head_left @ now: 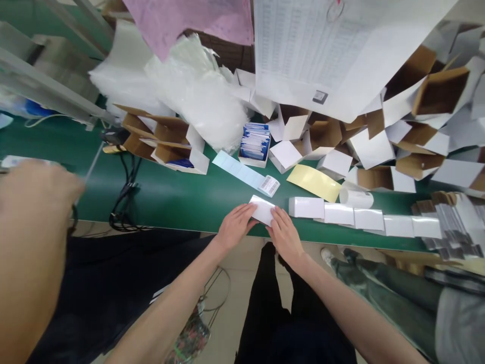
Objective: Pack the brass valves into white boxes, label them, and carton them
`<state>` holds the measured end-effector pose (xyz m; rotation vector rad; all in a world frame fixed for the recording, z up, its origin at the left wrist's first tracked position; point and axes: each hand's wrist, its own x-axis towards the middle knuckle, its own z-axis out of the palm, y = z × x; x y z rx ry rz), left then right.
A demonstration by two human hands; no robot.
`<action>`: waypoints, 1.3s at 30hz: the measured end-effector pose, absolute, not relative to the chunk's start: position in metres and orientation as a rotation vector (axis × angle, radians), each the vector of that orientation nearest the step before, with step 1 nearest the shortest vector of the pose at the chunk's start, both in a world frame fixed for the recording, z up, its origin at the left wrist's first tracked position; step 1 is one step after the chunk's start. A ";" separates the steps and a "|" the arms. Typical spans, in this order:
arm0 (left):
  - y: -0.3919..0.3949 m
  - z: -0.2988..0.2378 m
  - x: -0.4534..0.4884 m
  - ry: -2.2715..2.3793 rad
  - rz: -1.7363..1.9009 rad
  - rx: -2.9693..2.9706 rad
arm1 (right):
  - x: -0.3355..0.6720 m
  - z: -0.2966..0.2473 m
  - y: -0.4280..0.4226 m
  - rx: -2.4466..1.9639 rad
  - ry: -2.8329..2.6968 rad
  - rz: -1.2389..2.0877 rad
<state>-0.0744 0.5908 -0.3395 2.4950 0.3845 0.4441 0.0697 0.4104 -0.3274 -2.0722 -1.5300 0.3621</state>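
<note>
Two bare hands meet at the near edge of the green table (170, 197): the left hand (235, 225) and the right hand (286, 232) both grasp one small white box (263, 208), fingers curled against its left and right sides, the box tilted and resting on the table edge between them. Five more closed white boxes (338, 214) lie in one row just to the right, running along the same edge, most of them touching end to end. One white label roll (356, 198) stands behind that row, beside one yellow sheet (314, 182). One pale blue label strip (242, 171) lies slantwise beyond the hands, ending in a barcode label (270, 184). Behind it sits one open carton of blue-and-white cards (255, 144). Many open white cartons with brown insides (379, 151) are heaped across the right of the table, too many and too jumbled to count; about three more open cartons (162, 141) sit to the left. One heap of clear plastic bags (189, 91) lies behind these. Overhead hang one pink sheet (189, 20) and one large printed white sheet (322, 50). One blurred co-worker's hand (34, 202) fills the left edge, and another person's legs (379, 283) show at the right.
</note>
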 end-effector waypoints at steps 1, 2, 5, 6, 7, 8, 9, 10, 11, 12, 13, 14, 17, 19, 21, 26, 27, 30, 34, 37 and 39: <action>0.585 -0.347 -0.080 0.378 0.478 2.505 | 0.068 -0.331 0.404 -2.067 -1.549 0.346; 0.575 -0.353 -0.086 0.384 0.515 2.512 | 0.068 -0.334 0.396 -2.057 -1.575 0.334; 0.542 -0.372 -0.103 0.470 0.626 2.524 | 0.071 -0.343 0.376 -1.973 -1.670 0.283; 0.533 -0.377 -0.107 0.511 0.653 2.524 | 0.074 -0.346 0.371 -1.928 -1.698 0.261; 0.524 -0.382 -0.109 0.551 0.671 2.523 | 0.076 -0.350 0.368 -1.885 -1.709 0.237; 0.518 -0.387 -0.109 0.585 0.686 2.523 | 0.079 -0.355 0.366 -1.851 -1.703 0.210; 0.513 -0.391 -0.109 0.612 0.710 2.524 | 0.081 -0.360 0.365 -1.825 -1.684 0.181; 0.510 -0.394 -0.108 0.629 0.746 2.528 | 0.082 -0.365 0.365 -1.807 -1.663 0.147; 0.507 -0.396 -0.106 0.635 0.797 2.534 | 0.084 -0.370 0.365 -1.794 -1.646 0.110; 0.506 -0.398 -0.104 0.632 0.865 2.541 | 0.084 -0.376 0.366 -1.783 -1.633 0.070; 0.506 -0.400 -0.102 0.627 0.933 2.546 | 0.084 -0.381 0.367 -1.774 -1.624 0.031; 0.506 -0.400 -0.101 0.624 0.990 2.550 | 0.084 -0.385 0.368 -1.767 -1.616 0.000; 0.507 -0.401 -0.099 0.564 1.038 2.554 | 0.082 -0.394 0.368 -1.759 -1.574 -0.044; 0.507 -0.401 -0.099 0.466 1.018 2.547 | 0.080 -0.396 0.368 -1.748 -1.548 -0.052; 0.506 -0.401 -0.099 0.430 1.028 2.523 | 0.078 -0.397 0.369 -1.721 -1.548 -0.060; 0.506 -0.410 -0.096 0.561 1.073 2.441 | 0.076 -0.403 0.376 -1.579 -1.590 -0.018; 0.507 -0.413 -0.095 0.571 1.059 2.439 | 0.076 -0.405 0.377 -1.559 -1.579 -0.015; 0.508 -0.415 -0.095 0.600 1.046 2.427 | 0.074 -0.410 0.380 -1.552 -1.535 -0.032; 0.492 -0.389 -0.098 0.674 1.000 2.325 | 0.070 -0.412 0.380 -1.548 -1.496 -0.059; 0.464 -0.357 -0.098 0.941 0.950 1.861 | 0.067 -0.410 0.381 -1.551 -1.473 -0.058; 0.445 -0.344 -0.095 1.092 0.851 1.392 | 0.067 -0.409 0.381 -1.560 -1.472 -0.059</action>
